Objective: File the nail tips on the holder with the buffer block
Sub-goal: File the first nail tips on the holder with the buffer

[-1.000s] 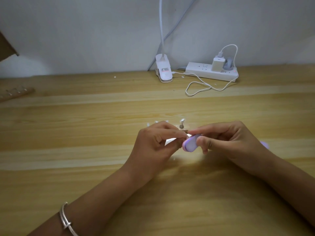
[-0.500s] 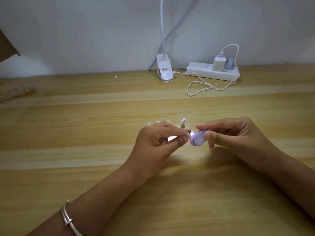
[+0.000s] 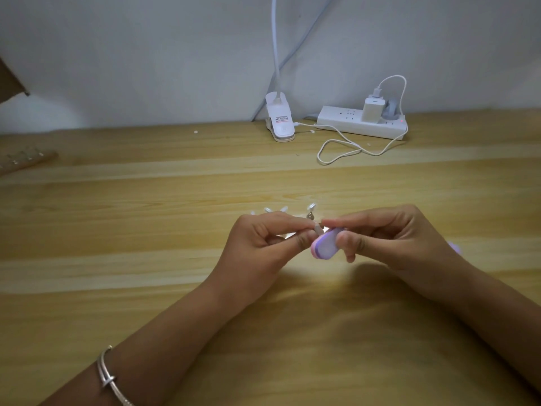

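My left hand (image 3: pixel 263 244) pinches one arm of the nail tip holder between thumb and forefinger, with a pale nail tip (image 3: pixel 317 229) showing at my fingertips. My right hand (image 3: pixel 389 238) grips the purple and white buffer block (image 3: pixel 325 244) between thumb and fingers, its end touching that nail tip. Behind my left hand, several other clear nail tips (image 3: pixel 275 210) of the holder stick up, and one more stands on a metal stem (image 3: pixel 311 210). Most of the holder is hidden by my hands.
A wooden table (image 3: pixel 146 230) carries a white clip lamp base (image 3: pixel 280 124), a white power strip (image 3: pixel 361 124) with a charger and looped cable at the back. A wooden strip (image 3: pixel 26 161) lies at the far left. A purple object (image 3: pixel 455 247) peeks out behind my right wrist.
My right hand slid the buffer block up and to the right, then back down and left against the nail tip. My left hand kept its hold almost still.
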The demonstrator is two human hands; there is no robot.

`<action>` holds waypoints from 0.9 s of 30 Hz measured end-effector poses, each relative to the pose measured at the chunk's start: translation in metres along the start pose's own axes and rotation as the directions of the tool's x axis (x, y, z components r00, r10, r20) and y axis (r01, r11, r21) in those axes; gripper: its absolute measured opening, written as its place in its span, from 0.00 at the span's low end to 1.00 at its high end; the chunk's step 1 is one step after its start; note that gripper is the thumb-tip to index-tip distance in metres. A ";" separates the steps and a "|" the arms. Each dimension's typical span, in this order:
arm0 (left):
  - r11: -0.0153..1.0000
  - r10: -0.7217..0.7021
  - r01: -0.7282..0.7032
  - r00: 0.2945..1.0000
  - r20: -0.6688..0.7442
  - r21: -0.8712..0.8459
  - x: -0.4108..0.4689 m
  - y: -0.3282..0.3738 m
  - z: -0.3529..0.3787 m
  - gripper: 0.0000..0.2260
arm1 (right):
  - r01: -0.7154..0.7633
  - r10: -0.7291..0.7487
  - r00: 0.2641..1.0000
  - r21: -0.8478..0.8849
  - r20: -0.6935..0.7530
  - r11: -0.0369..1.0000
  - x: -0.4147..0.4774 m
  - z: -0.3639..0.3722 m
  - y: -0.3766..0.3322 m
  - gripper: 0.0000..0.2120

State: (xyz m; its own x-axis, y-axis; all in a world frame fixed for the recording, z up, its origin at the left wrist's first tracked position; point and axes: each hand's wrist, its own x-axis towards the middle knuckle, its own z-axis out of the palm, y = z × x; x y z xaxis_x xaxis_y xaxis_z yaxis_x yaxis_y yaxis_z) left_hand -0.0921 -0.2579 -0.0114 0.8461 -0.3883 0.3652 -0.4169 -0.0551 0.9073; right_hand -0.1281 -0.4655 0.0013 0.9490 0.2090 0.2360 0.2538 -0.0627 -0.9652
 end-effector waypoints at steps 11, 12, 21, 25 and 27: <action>0.994 -0.051 0.052 0.999 0.017 -0.091 -0.001 -0.001 0.001 0.07 | 0.018 -0.018 1.000 0.020 -0.003 1.000 0.001 -0.001 0.000 0.12; 0.994 -0.057 0.059 0.998 0.018 -0.094 -0.001 -0.002 0.001 0.06 | 0.012 -0.012 1.000 0.015 -0.017 1.000 0.002 -0.005 -0.001 0.13; 0.984 -0.073 0.083 0.995 0.068 -0.159 -0.002 -0.001 0.002 0.06 | 0.064 -0.068 0.996 0.085 0.050 0.994 0.000 -0.006 0.001 0.12; 0.985 -0.081 0.090 0.995 0.064 -0.144 -0.002 -0.001 0.003 0.06 | 0.050 -0.050 0.999 0.099 -0.005 0.994 0.001 -0.011 0.000 0.15; 0.983 -0.074 0.088 0.993 0.092 -0.160 -0.002 -0.002 0.002 0.05 | 0.064 -0.067 0.997 0.092 0.035 0.994 0.000 -0.010 0.000 0.16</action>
State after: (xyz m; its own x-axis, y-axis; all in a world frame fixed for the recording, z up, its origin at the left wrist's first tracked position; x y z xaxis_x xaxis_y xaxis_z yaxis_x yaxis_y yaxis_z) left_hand -0.0943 -0.2592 -0.0142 0.8405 -0.4658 0.2766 -0.2823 0.0592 0.9575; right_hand -0.1260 -0.4754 0.0025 0.9226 0.2470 0.2963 0.2956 0.0405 -0.9544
